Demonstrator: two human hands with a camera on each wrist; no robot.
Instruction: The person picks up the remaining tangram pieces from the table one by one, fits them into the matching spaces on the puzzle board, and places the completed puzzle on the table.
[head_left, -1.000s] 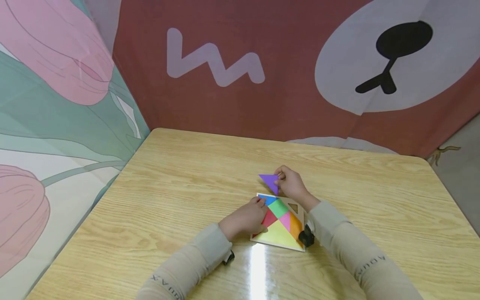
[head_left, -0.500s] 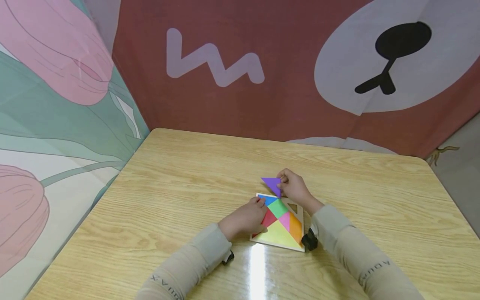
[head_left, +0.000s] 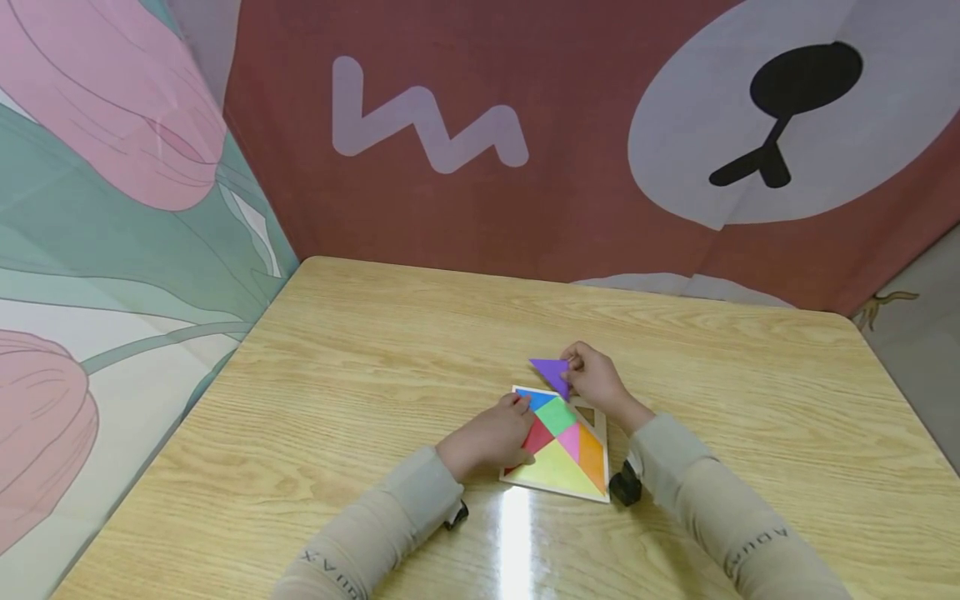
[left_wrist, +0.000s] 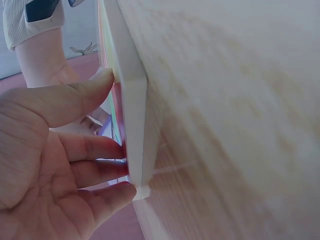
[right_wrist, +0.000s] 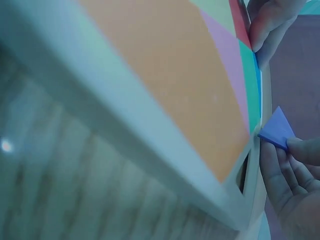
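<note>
A square tangram board (head_left: 602, 427) lies on the table, filled with blue, green, red, pink, orange and yellow pieces. Its far right corner is a bare recess with a triangular hole (head_left: 585, 414). My right hand (head_left: 600, 382) pinches a purple triangle (head_left: 551, 372) between thumb and fingers, at the board's far edge beside that recess. In the right wrist view the purple triangle (right_wrist: 278, 128) is tilted up off the board's corner. My left hand (head_left: 495, 433) rests on the board's left side; in the left wrist view its fingertips and thumb (left_wrist: 95, 90) press the pieces along the edge.
The wood-grain table (head_left: 360, 350) extends around the board on all sides. Behind it hangs a red-brown cloth (head_left: 450, 217) with a cartoon face, and a flower-print cloth (head_left: 112, 275) is at the left. A light glare (head_left: 515, 542) shows in front of the board.
My right hand has moved a little right and toward me with the purple triangle, bringing it to the board's far edge. My left hand and the board have stayed put.
</note>
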